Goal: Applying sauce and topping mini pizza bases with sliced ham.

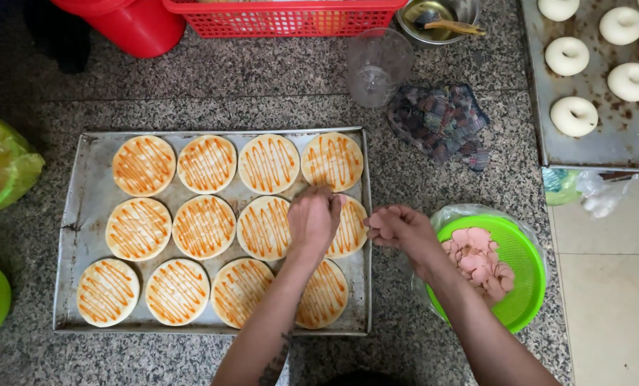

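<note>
Fingers of our left hand (313,218) pinched shut over round sauce-striped dough discs (263,227) (stripes running top-to-bottom); right hand (399,229) curled, contents unclear.

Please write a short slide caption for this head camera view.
Left hand over sauce-striped dough rounds on a tray; right hand beside a green basket of pink slices.

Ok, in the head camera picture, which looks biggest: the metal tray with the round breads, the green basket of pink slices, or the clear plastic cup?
Largest to smallest, as they look in this view:
1. metal tray
2. green basket
3. clear plastic cup
All three rest on the same counter, so nearness hardly changes the order.
</note>
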